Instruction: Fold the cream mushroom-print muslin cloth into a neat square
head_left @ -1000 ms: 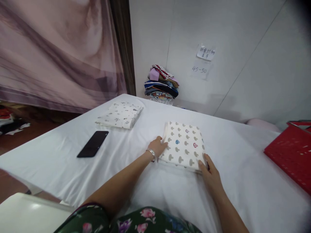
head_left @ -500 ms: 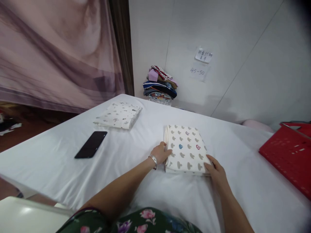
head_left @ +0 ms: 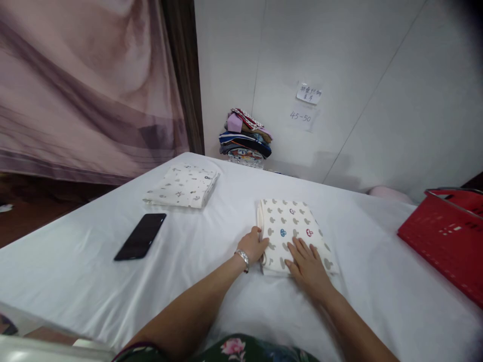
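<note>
A folded white cloth [head_left: 279, 218] printed with grey, blue and red mushrooms lies on the white-covered table [head_left: 226, 221]. My left hand [head_left: 253, 245], with a silver bracelet at the wrist, grips the cloth's left edge, thumb on top and fingers at the side. My right hand [head_left: 307, 264] lies flat on the near part of the cloth, its fingers spread.
Farther left lies another folded white cloth [head_left: 184, 187] with small prints, and a black phone [head_left: 141, 236] in front of it. A red basket [head_left: 441, 241] stands at the right. Against the wall is a stack of folded fabrics [head_left: 247, 136].
My right hand has moved from the cloth's right near corner to flat on top of it. My left hand stays at the left edge. The view has shifted slightly.
</note>
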### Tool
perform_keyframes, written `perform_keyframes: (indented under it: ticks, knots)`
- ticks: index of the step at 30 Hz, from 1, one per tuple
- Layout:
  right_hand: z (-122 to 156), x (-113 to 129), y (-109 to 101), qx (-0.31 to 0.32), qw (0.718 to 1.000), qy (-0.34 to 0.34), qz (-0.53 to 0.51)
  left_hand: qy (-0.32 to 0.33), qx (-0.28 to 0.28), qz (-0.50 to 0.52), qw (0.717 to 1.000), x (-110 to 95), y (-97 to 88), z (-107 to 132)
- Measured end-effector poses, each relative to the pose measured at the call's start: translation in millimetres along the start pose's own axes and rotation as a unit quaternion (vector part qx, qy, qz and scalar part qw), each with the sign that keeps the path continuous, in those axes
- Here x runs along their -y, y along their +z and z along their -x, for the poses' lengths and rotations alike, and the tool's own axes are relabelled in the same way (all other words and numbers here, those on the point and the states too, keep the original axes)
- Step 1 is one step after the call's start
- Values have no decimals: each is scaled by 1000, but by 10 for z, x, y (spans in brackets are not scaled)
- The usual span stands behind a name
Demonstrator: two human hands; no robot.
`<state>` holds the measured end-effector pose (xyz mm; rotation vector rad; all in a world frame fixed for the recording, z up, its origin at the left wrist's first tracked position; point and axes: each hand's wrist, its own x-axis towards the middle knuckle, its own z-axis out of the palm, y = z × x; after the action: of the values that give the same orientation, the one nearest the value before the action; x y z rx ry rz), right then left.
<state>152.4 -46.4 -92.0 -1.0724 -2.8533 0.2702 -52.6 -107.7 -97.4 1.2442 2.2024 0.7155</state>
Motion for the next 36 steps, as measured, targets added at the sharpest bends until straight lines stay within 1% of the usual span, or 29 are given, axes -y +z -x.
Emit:
perform_keyframes:
  ticks: [2,5,7,9,11,13,15,16,17,19,21,22,23,24,25,27,29,31,32,34,36]
  knots:
    - [6,-1,-31,24,1000,8,-6,2,4,4,1000,9,2,-10]
    - [-68,27,-210,54,997,11,-50,3,8,0,1000,2,9,-19]
    - [-211,74,-329,36,997,4,-68,2,6,-3,1000,-8,20,-17]
    - [-410,122,-368,0,998,-11,-67,3,2,-5,1000,-8,33,-11]
    - [-608,155,-304,-10,999,-27,-46,5,-3,-5,1000,12,32,-8]
    - [-752,166,-173,13,999,-35,-17,6,0,-6,1000,38,-2,-8]
    - [-822,161,-37,34,999,-37,7,5,14,-21,1000,37,-76,-9]
    - [-834,156,14,36,999,-37,15,4,12,-39,999,14,-122,-10]
    - [-835,151,51,34,998,-39,21,10,-2,-61,998,-30,-167,-12]
    - [-824,150,77,28,998,-39,30,50,-65,-100,992,-170,-230,-29]
    - [-815,160,63,28,998,-39,36,136,-119,-111,977,-339,-231,-79]
    - [-813,168,51,29,998,-41,40,186,-124,-110,969,-410,-205,-119]
    - [-811,176,38,30,998,-42,42,225,-115,-110,961,-461,-167,-168]
    - [-807,183,26,32,998,-43,41,242,-100,-114,958,-484,-122,-222]
    - [-801,187,14,35,998,-43,36,238,-82,-119,961,-479,-74,-279]
    - [-784,183,-16,45,998,-42,14,185,-50,-125,973,-400,8,-380]
    - [-781,151,-67,70,996,-53,-18,142,-33,-119,982,-283,58,-443]
    - [-819,81,-140,100,991,-75,-49,136,-31,-114,984,-194,78,-462]
    - [-858,29,-179,104,990,-77,-58,136,-33,-114,984,-170,81,-460]
    - [-968,-106,-240,76,994,-55,-55,135,-34,-113,984,-158,84,-447]
    - [-1090,-262,-253,29,999,-3,-27,132,-38,-114,984,-168,92,-437]
